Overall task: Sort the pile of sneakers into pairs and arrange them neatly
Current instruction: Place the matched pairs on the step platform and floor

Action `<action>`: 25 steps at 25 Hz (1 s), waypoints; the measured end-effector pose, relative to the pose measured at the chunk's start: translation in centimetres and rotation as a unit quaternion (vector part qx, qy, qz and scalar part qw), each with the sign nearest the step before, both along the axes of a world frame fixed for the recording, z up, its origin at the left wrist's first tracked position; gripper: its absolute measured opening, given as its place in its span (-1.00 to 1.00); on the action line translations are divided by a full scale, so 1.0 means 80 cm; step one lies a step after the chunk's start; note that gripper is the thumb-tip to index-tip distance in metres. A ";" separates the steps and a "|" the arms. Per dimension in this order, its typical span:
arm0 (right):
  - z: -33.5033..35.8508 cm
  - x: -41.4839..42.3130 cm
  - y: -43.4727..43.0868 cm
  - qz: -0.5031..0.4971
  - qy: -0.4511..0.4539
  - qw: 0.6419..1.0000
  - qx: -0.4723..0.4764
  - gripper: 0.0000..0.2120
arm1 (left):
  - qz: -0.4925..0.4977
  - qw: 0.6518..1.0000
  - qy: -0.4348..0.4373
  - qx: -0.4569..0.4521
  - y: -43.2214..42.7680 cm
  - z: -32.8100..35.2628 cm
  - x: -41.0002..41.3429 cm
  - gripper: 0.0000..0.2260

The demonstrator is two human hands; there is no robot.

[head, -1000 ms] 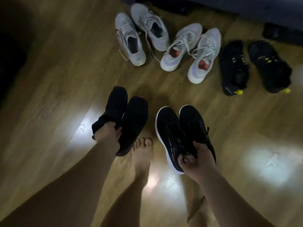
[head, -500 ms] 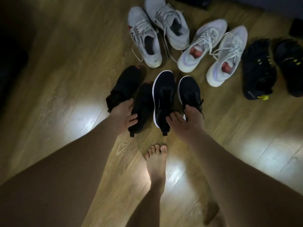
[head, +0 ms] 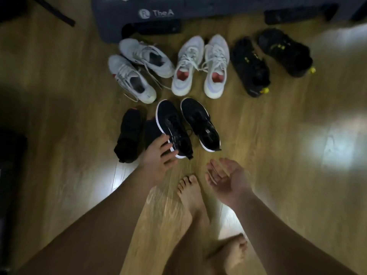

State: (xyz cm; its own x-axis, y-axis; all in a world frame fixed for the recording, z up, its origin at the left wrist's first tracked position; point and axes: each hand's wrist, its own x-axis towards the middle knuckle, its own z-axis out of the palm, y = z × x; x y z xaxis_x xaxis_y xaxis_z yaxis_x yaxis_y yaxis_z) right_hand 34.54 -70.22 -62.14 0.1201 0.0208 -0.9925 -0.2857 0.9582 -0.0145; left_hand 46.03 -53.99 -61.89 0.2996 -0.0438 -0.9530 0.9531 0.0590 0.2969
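Observation:
Sneakers stand in pairs on the wooden floor. In the back row are a grey-white pair (head: 137, 68), a white pair with red insoles (head: 200, 64) and a black pair with yellow tabs (head: 270, 58). Nearer to me lie an all-black pair (head: 130, 133) and a black pair with white soles (head: 186, 124). My left hand (head: 158, 155) rests with spread fingers on the heels where those two near pairs meet, holding nothing. Palm up, my right hand (head: 226, 178) hovers open and empty just short of the white-soled pair.
A dark grey box (head: 198, 8) with white lettering stands behind the back row, with dark objects (head: 151, 27) at its foot. My bare feet (head: 190, 189) are on the floor below the hands. A dark shape (head: 10, 175) fills the left edge.
Both black pairs were carried forward and set down near the back row. My right hand let go of the white-soled pair and drew back; my left hand released the all-black pair.

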 end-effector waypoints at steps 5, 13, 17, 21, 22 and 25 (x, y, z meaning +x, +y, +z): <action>0.048 -0.067 -0.040 -0.090 -0.026 0.996 -0.013 -0.77 | -0.169 0.985 -0.042 -0.005 -0.101 0.062 -0.062 -0.66; 0.107 -0.348 -0.134 -0.361 -0.066 0.930 -0.032 -0.93 | -0.391 0.920 -0.012 -0.035 -0.263 0.100 -0.325 -0.61; 0.113 -0.544 -0.106 -0.518 -0.039 0.852 -0.059 -0.93 | -0.556 0.830 -0.007 -0.044 -0.302 0.119 -0.502 -0.62; 0.113 -0.708 -0.004 -0.644 0.015 0.762 -0.070 -0.89 | -0.716 0.694 -0.010 -0.068 -0.285 0.131 -0.671 -0.58; 0.112 -0.743 0.026 -0.663 0.029 0.744 -0.078 -0.87 | -0.748 0.660 -0.017 -0.069 -0.272 0.132 -0.706 -0.60; 0.113 -0.826 0.116 -0.694 0.061 0.711 -0.091 -0.86 | -0.806 0.587 -0.030 -0.072 -0.215 0.127 -0.788 -0.68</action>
